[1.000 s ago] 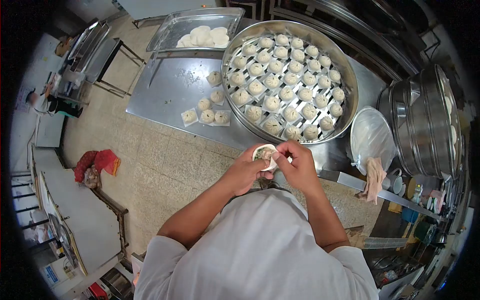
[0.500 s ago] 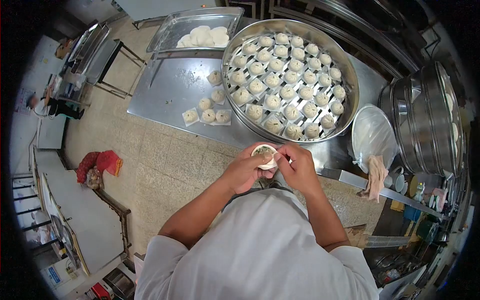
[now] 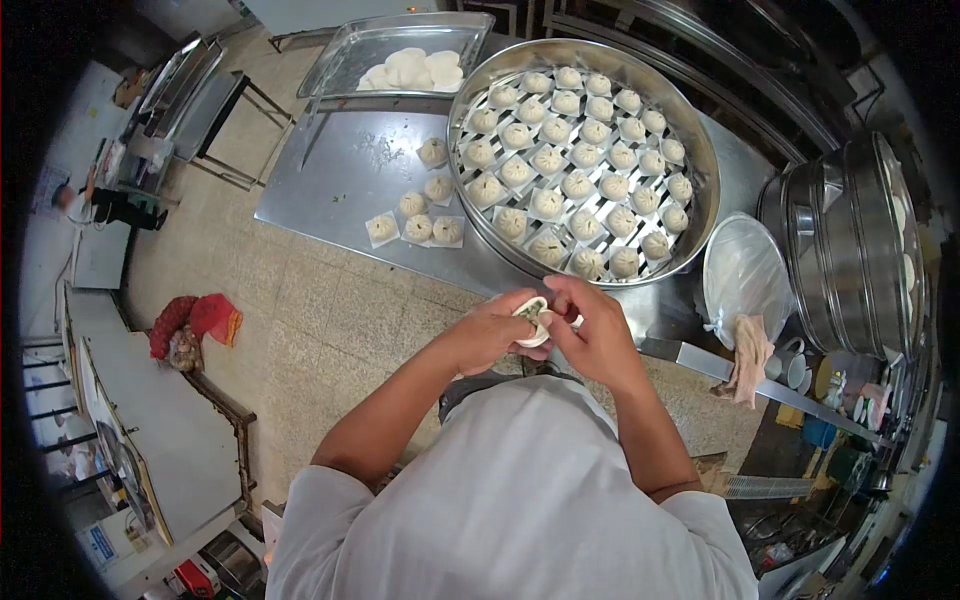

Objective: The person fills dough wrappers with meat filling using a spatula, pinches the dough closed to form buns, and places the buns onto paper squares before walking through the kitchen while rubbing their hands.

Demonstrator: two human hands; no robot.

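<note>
Between my two hands is a partly formed bun (image 3: 538,338), a round of white dough cupped about a green-flecked filling. My left hand (image 3: 485,336) is wrapped round it from the left, its thumb pressed on the filling. From the right, my right hand (image 3: 597,332) pinches the dough's edge between thumb and fingers. Just beyond both hands stands a large round steamer tray (image 3: 707,225) with many pleated buns (image 3: 577,185) on paper squares. Several more buns (image 3: 411,204) sit on the steel table (image 3: 330,170) to the left of it.
A metal tray (image 3: 335,60) at the back left holds flat dough rounds (image 3: 408,70). On the right are a bowl covered in plastic (image 3: 745,265), a cloth (image 3: 750,355) over the table edge, and stacked steamers (image 3: 835,240). Red sacks (image 3: 215,320) lie on the floor; a person (image 3: 90,207) stands far left.
The bun has tilted and its opening looks narrower. My right fingers have shifted along its edge. The distant person's arm has moved.
</note>
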